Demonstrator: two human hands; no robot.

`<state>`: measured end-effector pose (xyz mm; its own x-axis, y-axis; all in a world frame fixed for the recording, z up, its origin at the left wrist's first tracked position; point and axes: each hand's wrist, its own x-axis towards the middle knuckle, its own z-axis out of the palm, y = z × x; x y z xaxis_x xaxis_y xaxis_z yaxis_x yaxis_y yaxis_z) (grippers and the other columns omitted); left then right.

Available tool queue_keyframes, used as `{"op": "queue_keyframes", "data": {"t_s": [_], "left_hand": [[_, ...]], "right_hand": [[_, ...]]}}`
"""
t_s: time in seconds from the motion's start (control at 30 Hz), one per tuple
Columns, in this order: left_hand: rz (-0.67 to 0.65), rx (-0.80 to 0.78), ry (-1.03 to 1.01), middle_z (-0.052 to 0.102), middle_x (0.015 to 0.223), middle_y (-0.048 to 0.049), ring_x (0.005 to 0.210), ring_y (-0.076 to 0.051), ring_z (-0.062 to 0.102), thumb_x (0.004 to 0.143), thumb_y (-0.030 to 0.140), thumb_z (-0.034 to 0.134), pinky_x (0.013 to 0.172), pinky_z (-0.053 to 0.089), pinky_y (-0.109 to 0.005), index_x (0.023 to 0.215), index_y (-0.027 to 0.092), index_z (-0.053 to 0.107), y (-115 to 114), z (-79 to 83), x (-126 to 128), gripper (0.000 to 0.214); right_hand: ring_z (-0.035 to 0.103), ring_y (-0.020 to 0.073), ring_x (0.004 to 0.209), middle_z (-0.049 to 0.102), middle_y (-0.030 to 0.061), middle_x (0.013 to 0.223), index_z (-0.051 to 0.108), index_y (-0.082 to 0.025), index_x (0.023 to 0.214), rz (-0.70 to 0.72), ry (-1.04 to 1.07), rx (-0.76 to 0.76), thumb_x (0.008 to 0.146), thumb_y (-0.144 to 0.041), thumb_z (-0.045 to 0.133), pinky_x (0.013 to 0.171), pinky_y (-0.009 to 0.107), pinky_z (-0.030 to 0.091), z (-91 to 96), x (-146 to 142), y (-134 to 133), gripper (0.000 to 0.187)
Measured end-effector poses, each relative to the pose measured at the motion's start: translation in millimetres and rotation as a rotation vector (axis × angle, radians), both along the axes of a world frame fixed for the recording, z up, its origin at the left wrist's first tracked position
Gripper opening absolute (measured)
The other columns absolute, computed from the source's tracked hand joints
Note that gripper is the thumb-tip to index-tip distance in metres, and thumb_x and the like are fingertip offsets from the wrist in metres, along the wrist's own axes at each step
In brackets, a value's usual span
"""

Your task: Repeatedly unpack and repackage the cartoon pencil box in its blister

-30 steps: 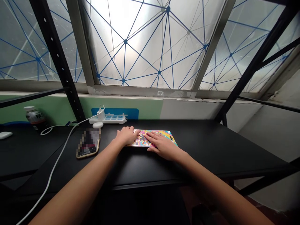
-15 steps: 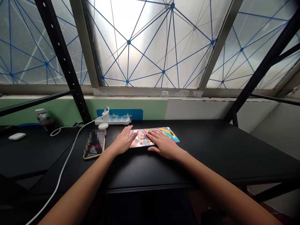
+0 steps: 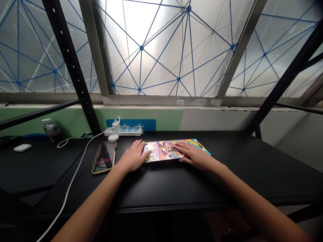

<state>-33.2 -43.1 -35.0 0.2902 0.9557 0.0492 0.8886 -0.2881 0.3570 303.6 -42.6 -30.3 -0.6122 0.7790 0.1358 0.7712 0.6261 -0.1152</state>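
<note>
A flat, bright multicoloured printed pack (image 3: pixel 165 149) lies on the black desk (image 3: pixel 161 188), with a white panel lettered "BOX" near its left end. My left hand (image 3: pixel 133 155) rests at that end, fingers stretched out and thumb over the near corner. On the right part of the pack, my right hand (image 3: pixel 196 155) lies flat with its fingers spread across the top and its thumb along the near edge. The hands hide both the left end and some of the right half.
Left of my left hand lies a phone (image 3: pixel 104 158). Behind it are a small white round object (image 3: pixel 113 137) and a power strip (image 3: pixel 130 131) with a white cable. Farther left are a white case (image 3: pixel 22 148) and a bottle (image 3: pixel 51 130). Black shelf posts (image 3: pixel 87 107) frame the desk.
My right hand has moved right, and the pack's right end now reaches farther that way. More of its left part shows between my hands. The view has shifted slightly.
</note>
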Motion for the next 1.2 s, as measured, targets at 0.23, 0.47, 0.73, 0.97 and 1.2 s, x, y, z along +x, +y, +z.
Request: {"op": "queue_keyframes", "data": {"t_s": [0.23,0.47,0.73,0.97,1.2], "left_hand": [[-0.001,-0.084,0.142,0.011,0.166,-0.0061,0.153,-0.033,0.001,0.096,0.066,0.022,0.115,0.018,-0.065,0.157,0.022,0.024,-0.9,19.1,0.9,0.076],[0.053,-0.088,0.233,0.013,0.164,-0.0161,0.152,-0.036,0.003,0.099,0.048,0.029,0.111,0.023,-0.068,0.154,0.017,0.032,6.9,22.3,-2.6,0.064],[-0.021,0.03,0.186,0.025,0.163,-0.0111,0.152,-0.031,0.012,0.1,0.042,0.025,0.115,0.019,-0.063,0.149,0.022,0.039,20.3,18.1,37.7,0.055],[0.002,0.001,0.15,0.022,0.164,-0.0099,0.152,-0.033,0.012,0.1,0.051,0.02,0.116,0.017,-0.061,0.153,0.024,0.034,29.4,12.8,34.4,0.061],[0.043,0.009,0.16,0.024,0.164,-0.0115,0.151,-0.035,0.015,0.103,0.048,0.023,0.115,0.019,-0.063,0.151,0.025,0.037,39.8,9.2,23.3,0.055]], "right_hand": [[0.046,0.0269,0.138,0.048,0.0086,0.152,0.041,-0.027,0.151,-0.029,0.0,0.174,0.094,-0.017,0.046,0.113,0.049,0.04,-14.0,51.0,-1.4,0.058],[0.053,0.0251,0.133,0.052,0.0068,0.149,0.04,-0.031,0.151,-0.049,-0.016,0.338,0.084,0.003,0.037,0.107,0.047,0.047,-16.8,76.8,-1.0,0.075],[0.045,0.0278,0.139,0.044,0.0081,0.155,0.039,-0.03,0.152,-0.02,-0.039,0.271,0.083,0.002,0.04,0.109,0.049,0.043,-16.1,31.7,-7.0,0.077],[0.03,0.0251,0.147,0.032,-0.0007,0.16,0.029,-0.039,0.154,-0.011,0.003,0.148,0.087,0.002,0.038,0.117,0.05,0.034,-18.4,-1.3,-0.9,0.08],[0.046,0.0263,0.138,0.049,0.0047,0.151,0.044,-0.03,0.149,-0.145,0.023,0.293,0.08,0.005,0.035,0.112,0.05,0.042,-10.6,56.1,-0.6,0.078]]}}
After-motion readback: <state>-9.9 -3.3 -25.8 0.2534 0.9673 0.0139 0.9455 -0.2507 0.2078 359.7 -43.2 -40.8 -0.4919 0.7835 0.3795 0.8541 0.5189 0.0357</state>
